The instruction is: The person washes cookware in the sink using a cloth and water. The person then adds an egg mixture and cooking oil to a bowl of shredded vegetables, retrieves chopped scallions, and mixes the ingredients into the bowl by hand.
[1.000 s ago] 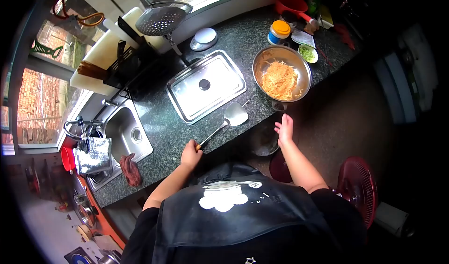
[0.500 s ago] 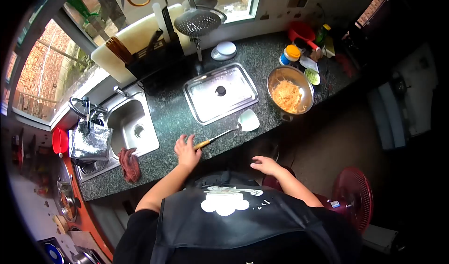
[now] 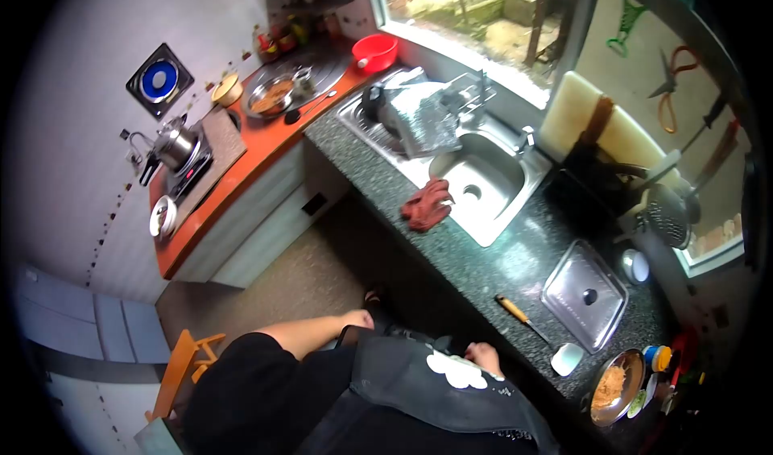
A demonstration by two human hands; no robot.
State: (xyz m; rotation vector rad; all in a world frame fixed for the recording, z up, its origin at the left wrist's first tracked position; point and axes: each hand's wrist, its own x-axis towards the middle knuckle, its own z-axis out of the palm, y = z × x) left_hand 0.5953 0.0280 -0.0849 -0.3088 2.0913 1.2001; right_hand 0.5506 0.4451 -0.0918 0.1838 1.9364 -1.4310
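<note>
My left hand [image 3: 357,319] hangs by my apron [image 3: 403,374] over the floor, away from the counter, its fingers curled in with nothing seen in them. My right hand [image 3: 485,358] is at the apron's other side, near the counter edge; its fingers look loosely closed and are partly hidden. Nearest to it on the granite counter [image 3: 475,270] lies a spatula [image 3: 567,360] with a wooden handle. Beyond that is a rectangular metal lid [image 3: 576,294] with a black knob. A steel bowl [image 3: 630,366] of orange shreds stands at the lower right.
A red cloth [image 3: 427,205] lies beside the sink [image 3: 491,169]. On the orange worktop [image 3: 262,137] are a steel pot [image 3: 175,145] on a cooker, a pan [image 3: 272,94] of food and a red basin [image 3: 375,52]. A wooden chair [image 3: 181,370] stands behind at the left.
My view has swung left toward the orange worktop. My left hand has left the spatula handle and moved off the counter; the spatula stays there. Both hands look more curled than before.
</note>
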